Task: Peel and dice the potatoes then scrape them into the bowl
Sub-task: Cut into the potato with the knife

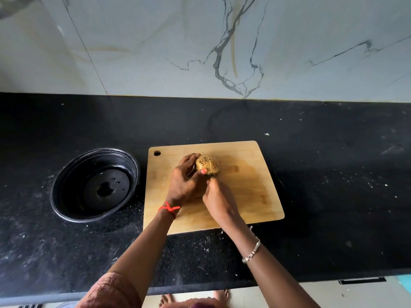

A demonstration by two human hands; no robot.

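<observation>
I could barely make out the knife (208, 172): its blade showed only as a thin edge-on line across the potato (209, 163), and its handle was buried in my right hand (219, 201), whose fingers were closed around it. My left hand (184, 183) had its fingers curled round the potato's 9 o'clock side, thumb pressed against its near face. The one potato, skin spotted dark, sat on the single wooden cutting board (255, 185), toward its 12 o'clock edge. One black bowl (71, 178) stood at the board's 9 o'clock on the black table (333, 174), a dark patch inside it too unclear to identify.
</observation>
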